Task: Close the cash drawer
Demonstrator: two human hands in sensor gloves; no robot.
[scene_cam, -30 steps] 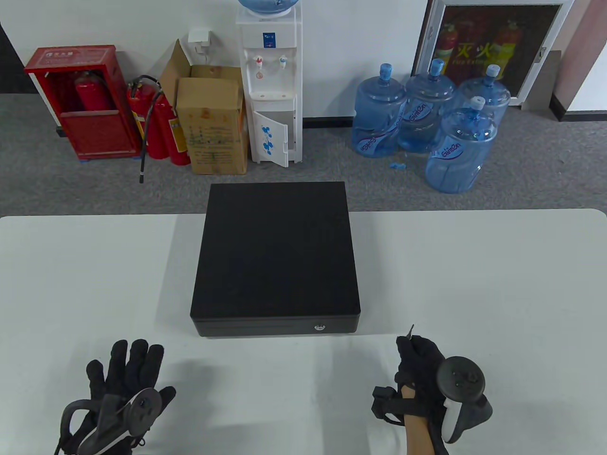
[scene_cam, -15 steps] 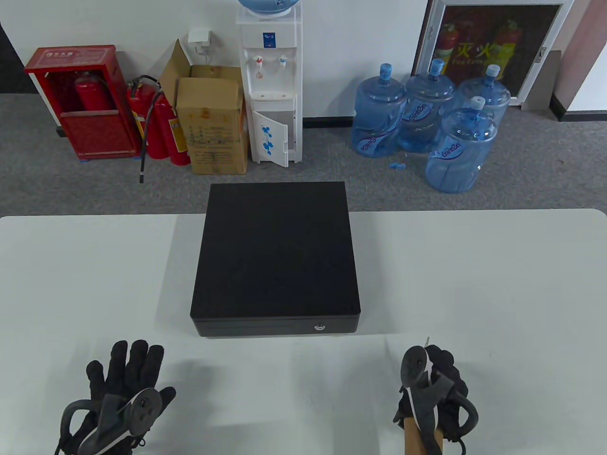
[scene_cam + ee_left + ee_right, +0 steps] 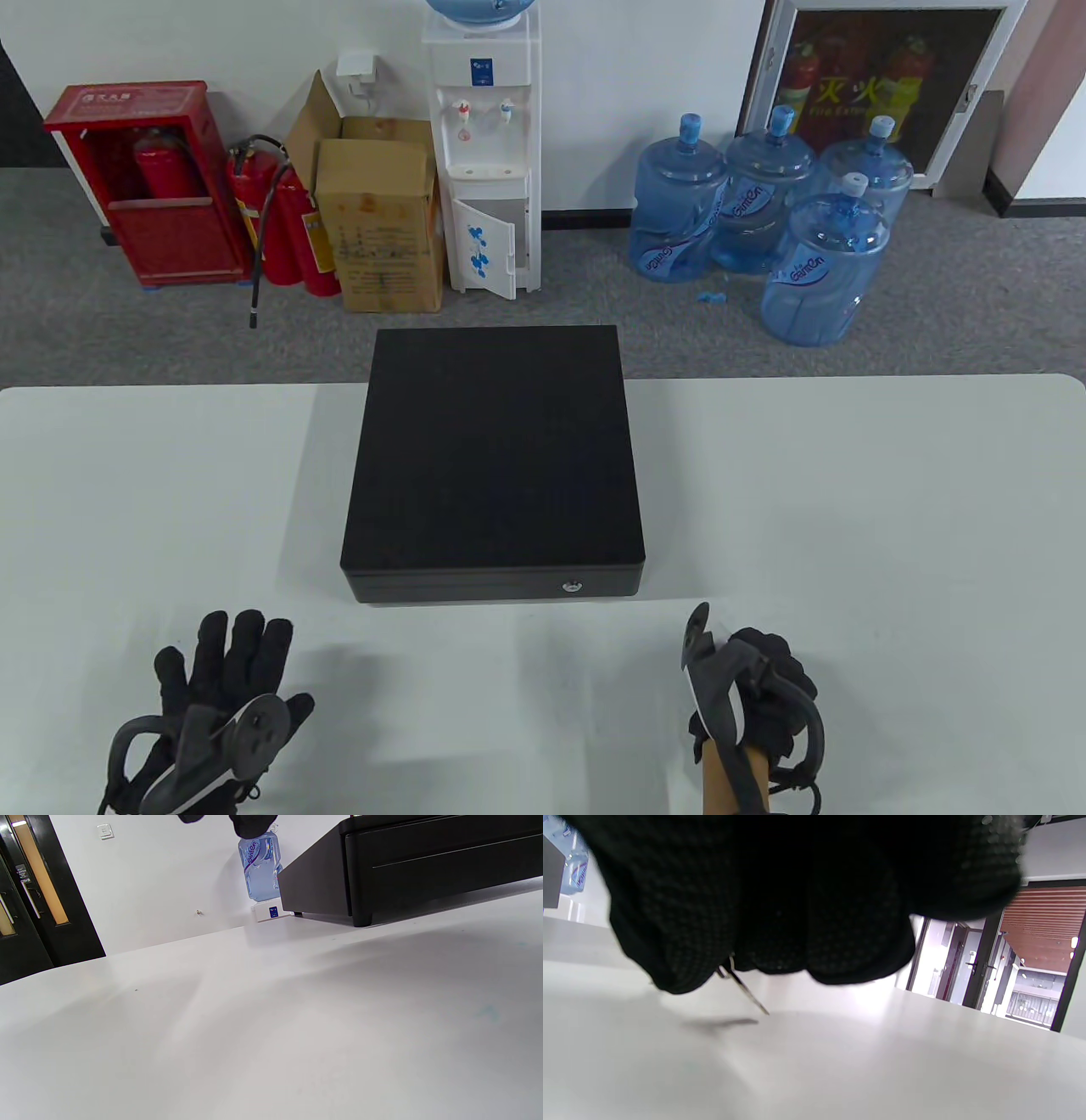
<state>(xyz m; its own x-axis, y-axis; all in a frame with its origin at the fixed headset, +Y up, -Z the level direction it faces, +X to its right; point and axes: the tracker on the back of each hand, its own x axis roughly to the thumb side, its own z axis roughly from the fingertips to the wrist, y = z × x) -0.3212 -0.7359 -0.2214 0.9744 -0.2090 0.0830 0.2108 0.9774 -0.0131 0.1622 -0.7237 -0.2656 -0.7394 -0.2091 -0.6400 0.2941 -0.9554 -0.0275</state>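
Note:
The black cash drawer sits mid-table with its front panel flush and a small round lock on the front. It also shows in the left wrist view. My left hand lies flat on the table near the front left, fingers spread and holding nothing. My right hand is curled in front of the drawer's right corner, apart from it. In the right wrist view its fingers pinch a thin metal key whose tip points down just above the table.
The white table stretches wide on both sides of the drawer. Behind it on the floor stand water jugs, a water dispenser, a cardboard box and red fire extinguishers.
My right hand has rolled over and drawn slightly left and back. The key that pointed up toward the drawer is now under the hand. The left hand and drawer have not moved.

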